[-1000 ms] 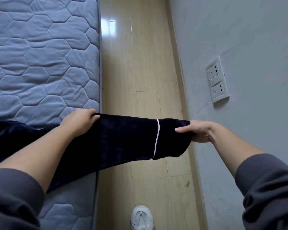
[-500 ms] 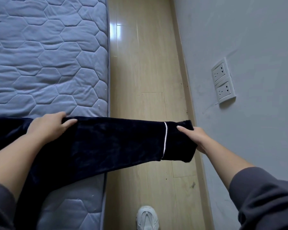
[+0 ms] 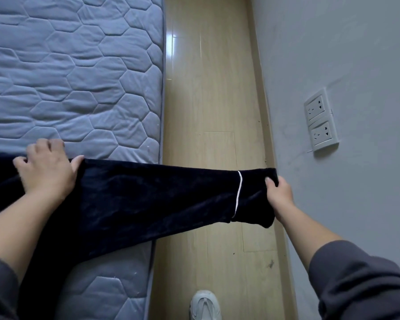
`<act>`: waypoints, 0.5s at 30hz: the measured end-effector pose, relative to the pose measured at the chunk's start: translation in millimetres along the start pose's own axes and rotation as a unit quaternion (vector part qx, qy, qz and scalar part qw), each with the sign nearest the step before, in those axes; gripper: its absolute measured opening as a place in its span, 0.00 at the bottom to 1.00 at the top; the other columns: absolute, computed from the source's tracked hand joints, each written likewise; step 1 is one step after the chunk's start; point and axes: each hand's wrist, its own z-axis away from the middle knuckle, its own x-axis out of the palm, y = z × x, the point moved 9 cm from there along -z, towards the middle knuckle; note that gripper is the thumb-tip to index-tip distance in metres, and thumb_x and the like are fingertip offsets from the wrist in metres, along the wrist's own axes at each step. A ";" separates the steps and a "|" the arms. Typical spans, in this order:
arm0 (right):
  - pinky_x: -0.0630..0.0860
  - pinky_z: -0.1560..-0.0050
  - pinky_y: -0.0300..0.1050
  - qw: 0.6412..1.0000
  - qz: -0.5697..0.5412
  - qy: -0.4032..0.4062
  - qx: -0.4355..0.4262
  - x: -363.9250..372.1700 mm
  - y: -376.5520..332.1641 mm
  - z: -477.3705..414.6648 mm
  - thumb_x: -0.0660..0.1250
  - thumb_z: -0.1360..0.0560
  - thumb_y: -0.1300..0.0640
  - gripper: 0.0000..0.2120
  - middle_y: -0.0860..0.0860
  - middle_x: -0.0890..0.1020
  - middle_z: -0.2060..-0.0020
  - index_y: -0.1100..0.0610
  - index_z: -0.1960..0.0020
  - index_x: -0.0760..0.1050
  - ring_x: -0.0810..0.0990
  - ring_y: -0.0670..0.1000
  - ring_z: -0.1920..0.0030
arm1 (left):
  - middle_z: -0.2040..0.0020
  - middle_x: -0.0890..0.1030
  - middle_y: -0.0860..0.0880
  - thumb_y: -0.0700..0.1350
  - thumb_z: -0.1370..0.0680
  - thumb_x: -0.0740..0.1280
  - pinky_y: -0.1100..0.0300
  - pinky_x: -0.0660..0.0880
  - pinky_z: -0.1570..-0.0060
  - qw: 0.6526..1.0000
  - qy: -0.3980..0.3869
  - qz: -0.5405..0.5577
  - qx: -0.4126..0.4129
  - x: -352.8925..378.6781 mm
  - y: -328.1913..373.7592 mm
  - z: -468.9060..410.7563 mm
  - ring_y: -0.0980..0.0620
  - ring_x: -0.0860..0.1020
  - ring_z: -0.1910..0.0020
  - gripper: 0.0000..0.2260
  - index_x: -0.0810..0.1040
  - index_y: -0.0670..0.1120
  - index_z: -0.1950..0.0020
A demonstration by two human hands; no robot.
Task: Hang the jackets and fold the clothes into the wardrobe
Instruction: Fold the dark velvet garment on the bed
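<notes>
A dark navy velvet garment (image 3: 148,199) with a thin white piping line near its cuff stretches from the bed out over the floor. My left hand (image 3: 46,169) lies on top of it at the mattress's edge, thumb hooked over its upper edge and fingers curled. My right hand (image 3: 278,192) pinches the cuff end and holds it in the air above the floor beside the wall. The garment's left part runs out of view under my left forearm.
The blue-grey quilted mattress (image 3: 79,77) fills the left. A strip of light wooden floor (image 3: 208,88) runs between it and the grey wall (image 3: 344,54), which carries two white sockets (image 3: 320,121). My white shoe (image 3: 204,304) stands on the floor below.
My left hand has slid left along the garment onto the mattress. My right hand has kept hold of the cuff, and the cloth between the hands is longer.
</notes>
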 end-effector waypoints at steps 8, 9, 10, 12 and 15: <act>0.73 0.50 0.49 0.998 0.060 0.005 0.009 5.2 6.0 -1.7 0.58 0.20 0.51 0.09 0.54 0.79 0.53 0.55 0.49 0.73 0.77 0.57 0.52 | 0.24 0.44 0.34 0.59 0.21 0.57 0.28 0.46 0.34 0.988 -0.095 0.096 -0.076 47.6 25.6 49.1 0.35 0.44 0.24 0.34 0.49 0.42 0.22; 0.72 0.51 0.48 0.998 0.063 0.007 0.008 6.0 5.5 -2.6 0.58 0.20 0.51 0.09 0.55 0.79 0.53 0.55 0.49 0.73 0.76 0.57 0.52 | 0.23 0.44 0.34 0.59 0.21 0.55 0.29 0.46 0.33 0.986 -0.113 0.106 -0.068 55.6 30.6 47.8 0.36 0.43 0.24 0.34 0.48 0.42 0.22; 0.71 0.52 0.47 0.998 0.066 0.009 0.008 6.9 5.9 -4.4 0.58 0.20 0.51 0.09 0.55 0.79 0.53 0.55 0.49 0.73 0.76 0.57 0.52 | 0.23 0.44 0.36 0.60 0.21 0.54 0.31 0.45 0.32 0.984 -0.132 0.108 -0.054 65.0 34.9 45.1 0.38 0.43 0.24 0.34 0.47 0.43 0.22; 0.70 0.52 0.46 0.997 0.075 0.012 0.008 8.7 9.0 -7.4 0.58 0.20 0.51 0.10 0.55 0.78 0.53 0.56 0.48 0.73 0.76 0.57 0.52 | 0.22 0.42 0.38 0.61 0.21 0.51 0.33 0.44 0.30 0.980 -0.159 0.117 -0.031 80.6 38.0 39.3 0.42 0.41 0.23 0.34 0.44 0.45 0.22; 0.72 0.51 0.48 0.997 0.070 0.010 0.022 7.8 13.0 -4.9 0.58 0.20 0.50 0.12 0.55 0.79 0.53 0.57 0.48 0.74 0.77 0.58 0.52 | 0.22 0.42 0.41 0.61 0.20 0.51 0.34 0.43 0.30 0.983 -0.130 0.126 -0.010 79.3 37.5 37.0 0.44 0.40 0.23 0.34 0.43 0.45 0.22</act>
